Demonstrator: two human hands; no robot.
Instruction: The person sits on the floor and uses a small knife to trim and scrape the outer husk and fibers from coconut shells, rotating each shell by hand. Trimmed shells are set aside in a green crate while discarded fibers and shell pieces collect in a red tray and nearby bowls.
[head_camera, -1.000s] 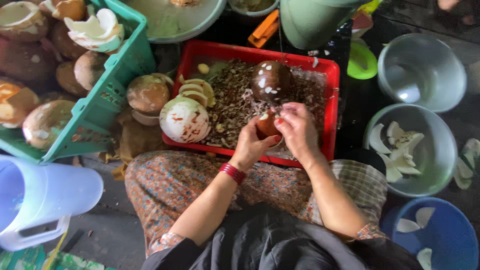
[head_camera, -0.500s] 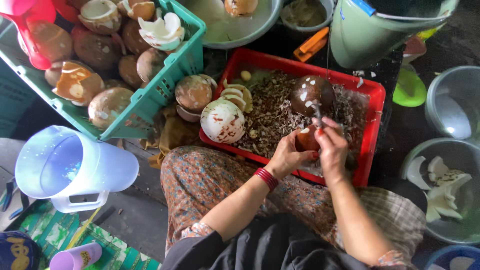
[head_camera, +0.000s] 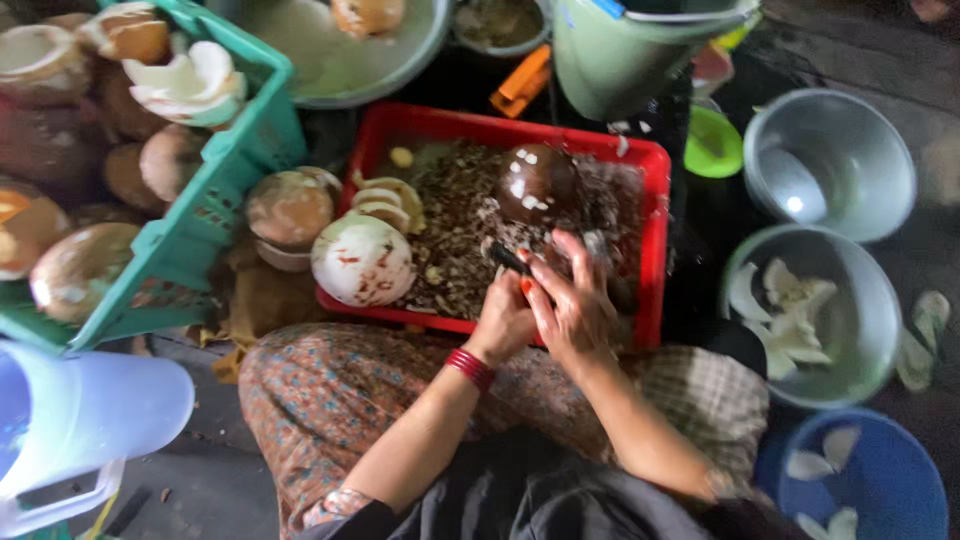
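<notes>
1. Both hands are bunched together over the near edge of the red tray (head_camera: 655, 165). The left hand (head_camera: 503, 322) is curled shut around something small with a bit of orange-red showing; can't tell what it is, it's mostly hidden by the fingers
2. The right hand (head_camera: 578, 305) has its fingers wrapped over the same spot, closed around a dark tool (head_camera: 510, 260) that pokes out toward the left. Blurry, so can't make out the blade
3. A red bangle (head_camera: 470, 368) sits on the left wrist
4. Inside the tray: one dark brown round shell (head_camera: 538, 182) at the back, one white peeled coconut (head_camera: 362, 260) with reddish marks at the front left, a few pale slices behind it, and loose brown shavings all over the tray floor
5. Just left of the tray, a brown coconut half (head_camera: 290, 208) leans against the green crate (head_camera: 215, 215), which is piled with husked coconuts; too stacked to count properly
6. Right side: two grey bowls, the nearer grey bowl (head_camera: 880, 330) holding white coconut pieces, plus one blue bucket (head_camera: 900, 480) with a few more pieces
7. Bottom left there's a pale blue jug (head_camera: 90, 420); a green bucket (head_camera: 620, 60) sits behind the tray
</notes>
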